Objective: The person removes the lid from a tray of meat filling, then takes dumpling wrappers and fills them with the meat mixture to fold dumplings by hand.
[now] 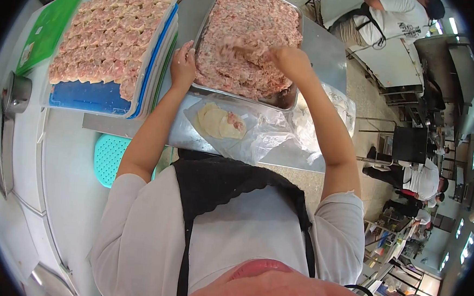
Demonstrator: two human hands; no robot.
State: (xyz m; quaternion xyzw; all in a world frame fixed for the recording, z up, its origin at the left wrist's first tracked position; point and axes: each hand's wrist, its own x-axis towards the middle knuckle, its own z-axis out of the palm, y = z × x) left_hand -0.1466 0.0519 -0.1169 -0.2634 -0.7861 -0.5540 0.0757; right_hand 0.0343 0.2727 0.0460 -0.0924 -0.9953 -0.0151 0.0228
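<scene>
Bright, with curved fisheye distortion

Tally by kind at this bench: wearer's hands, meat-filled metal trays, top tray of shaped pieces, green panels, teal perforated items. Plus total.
Hands: 2 (left hand, right hand)
Metal tray of minced meat: 1
Top tray of shaped pieces: 1
Green panel: 1
Teal perforated item: 1
Total: 6

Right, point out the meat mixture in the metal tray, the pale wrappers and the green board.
Meat mixture (245, 18): head view, upper surface.
Pale wrappers (217, 122): head view, stack's middle.
Green board (51, 28): head view, flat face.
</scene>
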